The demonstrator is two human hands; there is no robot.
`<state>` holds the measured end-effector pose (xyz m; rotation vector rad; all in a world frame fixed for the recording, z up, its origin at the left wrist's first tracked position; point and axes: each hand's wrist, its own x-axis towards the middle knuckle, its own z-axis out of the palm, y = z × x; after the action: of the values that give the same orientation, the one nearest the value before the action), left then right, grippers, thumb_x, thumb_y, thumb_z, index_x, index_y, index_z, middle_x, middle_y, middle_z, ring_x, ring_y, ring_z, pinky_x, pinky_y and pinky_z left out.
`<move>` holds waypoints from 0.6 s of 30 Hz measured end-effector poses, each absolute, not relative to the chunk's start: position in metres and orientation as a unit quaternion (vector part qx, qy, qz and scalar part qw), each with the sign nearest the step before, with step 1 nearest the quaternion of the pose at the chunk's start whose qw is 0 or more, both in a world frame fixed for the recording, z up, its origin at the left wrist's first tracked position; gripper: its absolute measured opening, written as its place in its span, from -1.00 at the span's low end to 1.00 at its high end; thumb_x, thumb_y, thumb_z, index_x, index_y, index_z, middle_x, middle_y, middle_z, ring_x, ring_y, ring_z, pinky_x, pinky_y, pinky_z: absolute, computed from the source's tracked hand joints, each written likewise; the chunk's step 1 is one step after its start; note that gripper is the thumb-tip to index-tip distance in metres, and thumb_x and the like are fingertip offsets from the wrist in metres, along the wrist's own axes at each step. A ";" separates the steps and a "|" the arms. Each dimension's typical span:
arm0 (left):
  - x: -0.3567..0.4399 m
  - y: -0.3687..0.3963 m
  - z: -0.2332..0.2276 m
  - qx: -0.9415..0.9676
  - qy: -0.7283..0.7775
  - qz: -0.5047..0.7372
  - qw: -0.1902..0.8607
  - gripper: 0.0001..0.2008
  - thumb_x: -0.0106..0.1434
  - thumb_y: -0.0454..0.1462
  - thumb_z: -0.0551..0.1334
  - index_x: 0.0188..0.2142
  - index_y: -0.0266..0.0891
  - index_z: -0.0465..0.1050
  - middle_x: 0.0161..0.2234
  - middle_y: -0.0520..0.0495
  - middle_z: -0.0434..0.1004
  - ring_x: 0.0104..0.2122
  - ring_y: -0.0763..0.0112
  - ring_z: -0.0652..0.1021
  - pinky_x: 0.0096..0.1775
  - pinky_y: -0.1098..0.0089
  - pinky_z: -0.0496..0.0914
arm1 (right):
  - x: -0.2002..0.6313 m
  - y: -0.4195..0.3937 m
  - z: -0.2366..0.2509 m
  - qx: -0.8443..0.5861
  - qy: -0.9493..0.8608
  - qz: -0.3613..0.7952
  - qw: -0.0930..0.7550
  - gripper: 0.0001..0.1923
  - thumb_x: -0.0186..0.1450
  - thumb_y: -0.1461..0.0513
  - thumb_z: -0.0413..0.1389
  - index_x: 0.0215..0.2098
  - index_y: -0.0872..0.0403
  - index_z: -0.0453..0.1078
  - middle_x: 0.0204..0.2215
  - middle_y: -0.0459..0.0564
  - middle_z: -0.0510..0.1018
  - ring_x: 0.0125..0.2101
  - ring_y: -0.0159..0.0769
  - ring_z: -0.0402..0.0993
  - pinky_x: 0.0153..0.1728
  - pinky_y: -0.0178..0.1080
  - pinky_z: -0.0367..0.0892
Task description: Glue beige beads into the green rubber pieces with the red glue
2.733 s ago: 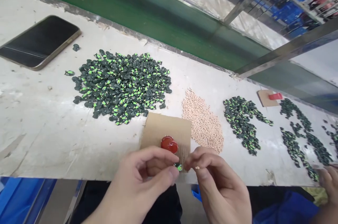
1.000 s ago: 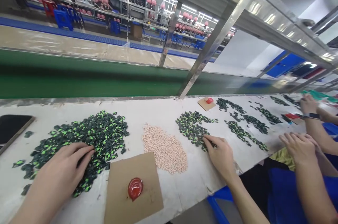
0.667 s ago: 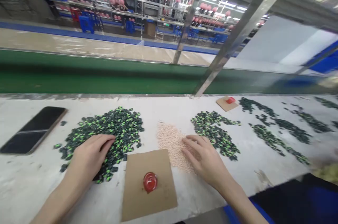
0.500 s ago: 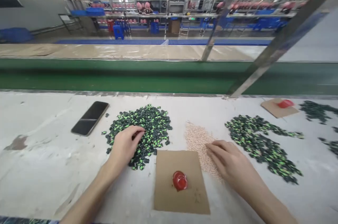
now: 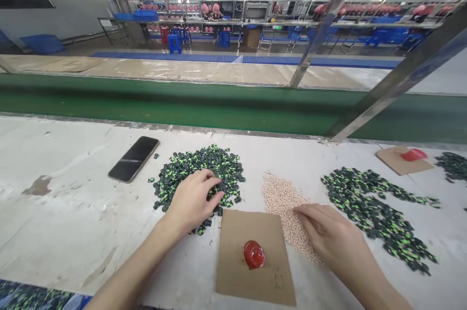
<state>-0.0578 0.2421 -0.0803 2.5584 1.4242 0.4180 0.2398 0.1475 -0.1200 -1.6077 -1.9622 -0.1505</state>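
Observation:
My left hand [image 5: 192,201] lies on the near edge of a pile of small black-and-green pieces [image 5: 199,170], its fingers curled into them. Whether it holds one is hidden. My right hand [image 5: 337,241] rests palm down on the near right side of a heap of tiny beige pellets [image 5: 281,198]; its fingertips and thumb are partly hidden. Between both hands lies a brown cardboard sheet [image 5: 233,271] with a red blob [image 5: 254,254] on it.
A dark phone [image 5: 134,158] lies left of the pile. A second spread of black-and-green pieces [image 5: 379,210] lies to the right, with another cardboard and red item [image 5: 403,159] behind it. A green conveyor belt [image 5: 182,103] and slanted metal posts [image 5: 397,79] run behind the white table.
The view swung up and left; co-workers' arms at the right left the picture. My left hand went onto the black-and-green pile, my right hand from the right-hand pile onto the beige pellets.

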 end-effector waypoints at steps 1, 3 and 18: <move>-0.058 0.244 -0.079 0.857 0.487 0.140 0.090 -0.76 0.40 -0.31 0.22 0.00 -0.28 0.59 -0.04 -0.25 0.64 -0.09 0.04 0.65 -0.09 0.08 0.57 | 0.240 0.147 -0.119 -0.608 -0.733 -0.053 0.301 -0.70 0.35 0.24 0.01 -0.39 -0.01 0.58 -0.43 -0.01 0.74 -0.46 -0.14 0.70 -0.47 -0.17 0.58; -0.058 0.248 -0.078 0.854 0.496 0.131 0.086 -0.72 0.43 -0.33 0.18 0.07 -0.31 0.54 0.02 -0.29 0.60 -0.04 0.02 0.63 -0.06 0.05 0.56 | 0.240 0.145 -0.115 -0.617 -0.721 -0.044 0.312 -0.72 0.33 0.25 0.02 -0.39 -0.02 0.58 -0.43 -0.01 0.75 -0.47 -0.15 0.70 -0.47 -0.19 0.59; -0.058 0.242 -0.065 0.794 0.531 0.216 0.201 -0.78 0.37 -0.31 0.15 -0.20 -0.29 0.59 -0.31 -0.13 0.69 -0.37 0.22 0.65 -0.24 0.23 0.57 | 0.233 0.124 -0.093 -0.708 -0.520 0.218 0.425 -0.73 0.21 0.02 0.28 -0.34 0.03 0.67 -0.36 0.11 0.78 -0.36 -0.03 0.77 -0.34 -0.16 0.69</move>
<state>-0.0580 0.2417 -0.0647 2.2190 1.4849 0.6049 0.2334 0.1241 -0.0931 -1.7706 -1.3004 0.5457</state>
